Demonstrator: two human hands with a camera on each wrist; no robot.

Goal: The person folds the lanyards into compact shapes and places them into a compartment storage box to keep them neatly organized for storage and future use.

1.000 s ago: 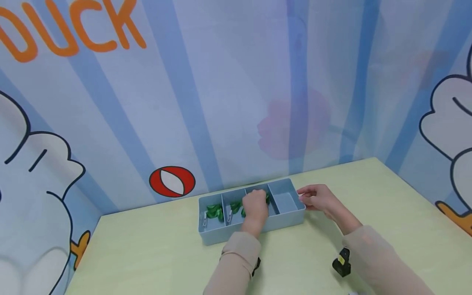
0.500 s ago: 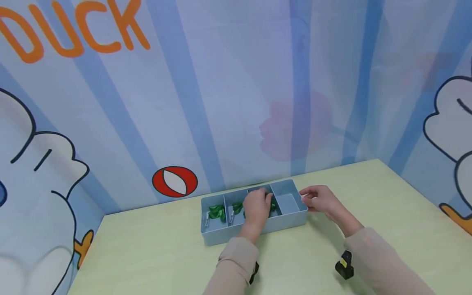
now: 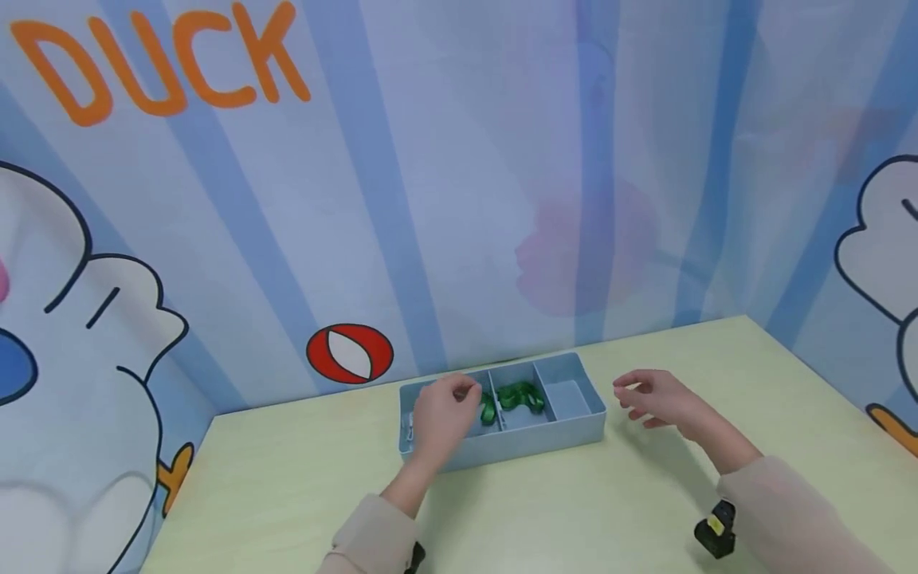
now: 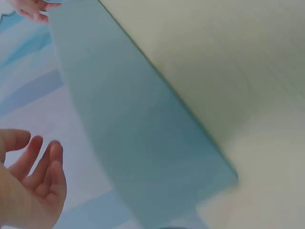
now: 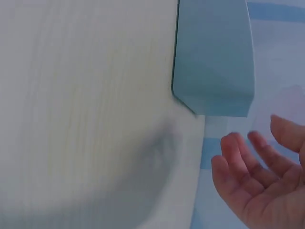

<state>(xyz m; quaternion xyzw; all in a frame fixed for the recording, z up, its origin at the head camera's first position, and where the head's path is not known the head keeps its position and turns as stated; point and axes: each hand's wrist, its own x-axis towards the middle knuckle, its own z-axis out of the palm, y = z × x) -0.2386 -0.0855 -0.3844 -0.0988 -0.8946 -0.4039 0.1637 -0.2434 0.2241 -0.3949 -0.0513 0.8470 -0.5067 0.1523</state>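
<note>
A grey-blue box [image 3: 502, 451] with several compartments stands on the table. Shiny green ribbon-like pieces [image 3: 521, 396] lie in its third compartment from the left, and more green [image 3: 488, 409] shows in the second one. My left hand [image 3: 446, 414] hovers above the box's left half and hides part of it; in the left wrist view its loosely bent fingers [image 4: 56, 179] hold nothing. Off the box's right end, my right hand [image 3: 663, 399] hangs in the air, fingers relaxed and apart from the wall. A small pale clip-like thing [image 3: 410, 426] shows at the far left compartment.
The rightmost compartment [image 3: 570, 399] shows its bare bottom. Behind the box, a printed curtain [image 3: 473, 199] rises along the back edge of the pale yellow table [image 3: 301, 494]. Black wrist cameras [image 3: 715, 529] hang below the sleeves.
My left hand has come up out of the third compartment and moved left, uncovering the green pieces there. My right hand has left the box's right end and moved right.
</note>
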